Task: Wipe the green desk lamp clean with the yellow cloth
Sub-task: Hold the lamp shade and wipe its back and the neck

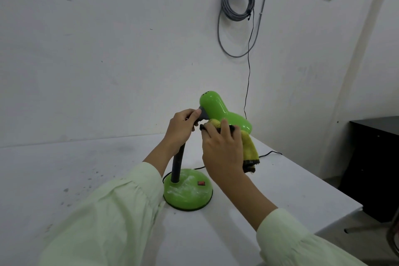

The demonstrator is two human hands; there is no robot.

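Observation:
The green desk lamp stands on the white table, its glossy shade tilted toward the right and its round base smeared with white dust. A red switch sits on the base. My left hand grips the dark neck just below the shade's grey joint. My right hand holds the yellow cloth pressed against the shade's underside; the cloth's dark-edged end hangs down to the right.
The lamp's black cord runs across the white table to the back edge and up the wall. A grey cable coil hangs on the wall. A dark cabinet stands to the right.

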